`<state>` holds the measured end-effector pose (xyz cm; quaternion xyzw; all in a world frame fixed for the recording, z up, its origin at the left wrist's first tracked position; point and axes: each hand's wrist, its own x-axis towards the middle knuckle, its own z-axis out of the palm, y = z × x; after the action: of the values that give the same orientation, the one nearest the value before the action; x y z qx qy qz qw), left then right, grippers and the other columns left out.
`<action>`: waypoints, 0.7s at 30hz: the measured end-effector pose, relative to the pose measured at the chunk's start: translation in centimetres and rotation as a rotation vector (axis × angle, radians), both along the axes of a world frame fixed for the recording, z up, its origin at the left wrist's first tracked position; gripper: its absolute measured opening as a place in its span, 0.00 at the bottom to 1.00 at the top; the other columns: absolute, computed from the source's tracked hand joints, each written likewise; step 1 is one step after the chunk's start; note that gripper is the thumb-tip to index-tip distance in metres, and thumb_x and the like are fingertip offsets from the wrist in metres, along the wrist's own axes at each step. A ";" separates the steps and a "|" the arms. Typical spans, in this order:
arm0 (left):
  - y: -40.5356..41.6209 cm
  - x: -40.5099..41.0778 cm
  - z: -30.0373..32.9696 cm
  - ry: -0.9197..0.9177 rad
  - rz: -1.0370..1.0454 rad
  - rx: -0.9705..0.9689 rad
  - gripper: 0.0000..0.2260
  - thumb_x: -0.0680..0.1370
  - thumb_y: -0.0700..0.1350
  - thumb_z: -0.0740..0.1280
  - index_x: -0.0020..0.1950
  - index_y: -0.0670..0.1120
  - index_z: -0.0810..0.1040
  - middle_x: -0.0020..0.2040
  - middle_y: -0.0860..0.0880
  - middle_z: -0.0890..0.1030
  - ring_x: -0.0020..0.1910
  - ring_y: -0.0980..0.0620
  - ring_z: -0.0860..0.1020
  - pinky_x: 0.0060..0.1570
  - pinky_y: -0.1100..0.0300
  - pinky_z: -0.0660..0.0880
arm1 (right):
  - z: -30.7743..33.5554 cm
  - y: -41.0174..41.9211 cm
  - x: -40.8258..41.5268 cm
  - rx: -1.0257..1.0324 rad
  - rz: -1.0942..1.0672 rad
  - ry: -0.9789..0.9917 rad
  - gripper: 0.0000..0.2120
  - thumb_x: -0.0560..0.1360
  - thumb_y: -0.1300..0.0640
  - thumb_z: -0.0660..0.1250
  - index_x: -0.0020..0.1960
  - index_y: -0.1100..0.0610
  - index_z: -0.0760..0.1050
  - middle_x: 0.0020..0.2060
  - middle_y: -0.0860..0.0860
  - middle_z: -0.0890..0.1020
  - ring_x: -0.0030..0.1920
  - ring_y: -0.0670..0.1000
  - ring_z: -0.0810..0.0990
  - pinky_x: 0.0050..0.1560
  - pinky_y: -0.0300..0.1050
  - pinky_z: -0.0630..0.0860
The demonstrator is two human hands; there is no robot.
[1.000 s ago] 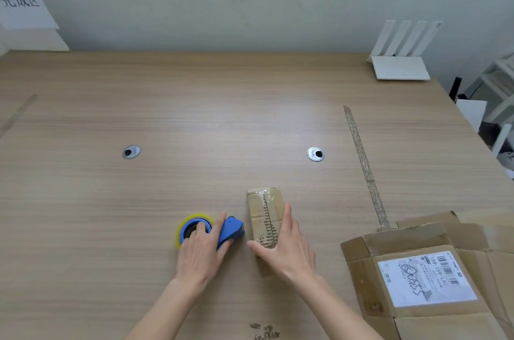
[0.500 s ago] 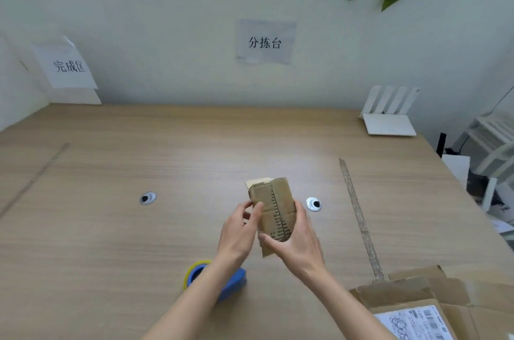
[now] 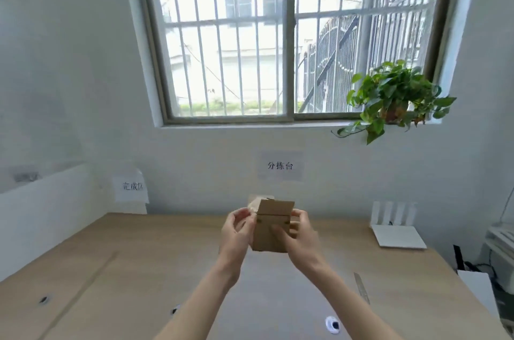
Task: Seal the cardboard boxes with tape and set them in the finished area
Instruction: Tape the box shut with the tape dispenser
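Head view: both hands are lifting a small cardboard box (image 3: pixel 271 225) above the worktop (image 3: pixel 139 261).
Left hand (image 3: pixel 236 231) and right hand (image 3: pixel 299 236) fingers are curling round its sides; next it probably needs carrying left, toward the finished-area sign (image 3: pixel 130 186).

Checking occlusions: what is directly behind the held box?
Behind the box, held up by the left hand and right hand, only wall and table edge show around it; whatever lies straight behind is covered.

A small packing or sorting room: wooden tabletop (image 3: pixel 403 278) with grommets, paper zone signs (image 3: pixel 280 165) on white wall, barred window (image 3: pixel 278 33), router (image 3: pixel 396 228)
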<state>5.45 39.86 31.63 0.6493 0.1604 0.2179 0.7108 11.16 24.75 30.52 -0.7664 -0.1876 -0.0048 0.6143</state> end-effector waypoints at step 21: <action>24.8 -25.2 10.0 0.000 0.223 0.063 0.47 0.49 0.65 0.84 0.64 0.50 0.76 0.54 0.49 0.84 0.54 0.50 0.82 0.57 0.51 0.78 | 9.9 22.9 -19.2 0.018 0.367 -0.215 0.40 0.76 0.60 0.74 0.77 0.41 0.56 0.61 0.49 0.79 0.55 0.49 0.84 0.53 0.44 0.82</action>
<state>-19.74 64.62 41.67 0.6494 0.2248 0.3004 0.6614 -8.06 47.66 40.42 -0.7090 -0.3885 0.0239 0.5880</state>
